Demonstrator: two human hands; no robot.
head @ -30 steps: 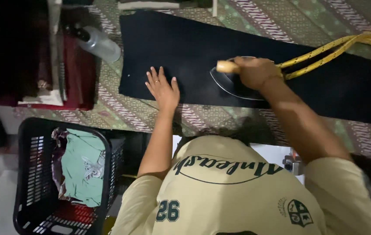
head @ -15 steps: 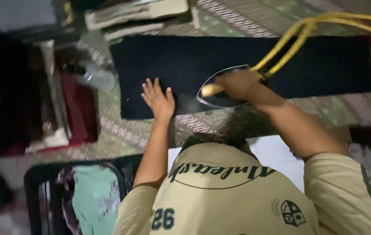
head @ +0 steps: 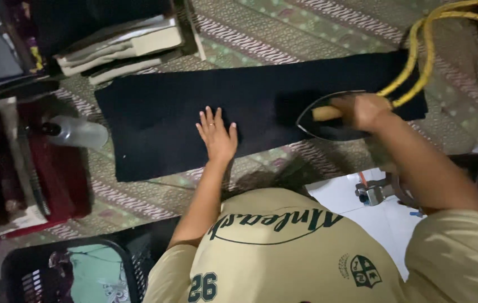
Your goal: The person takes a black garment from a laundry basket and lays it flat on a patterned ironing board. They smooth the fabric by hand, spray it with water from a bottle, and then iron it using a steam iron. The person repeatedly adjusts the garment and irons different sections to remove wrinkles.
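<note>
Iron (head: 329, 120) slid right along black cloth (head: 166, 123).

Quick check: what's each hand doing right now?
Left hand: open, flat on the black cloth.
Right hand: closed on the iron handle.
</note>
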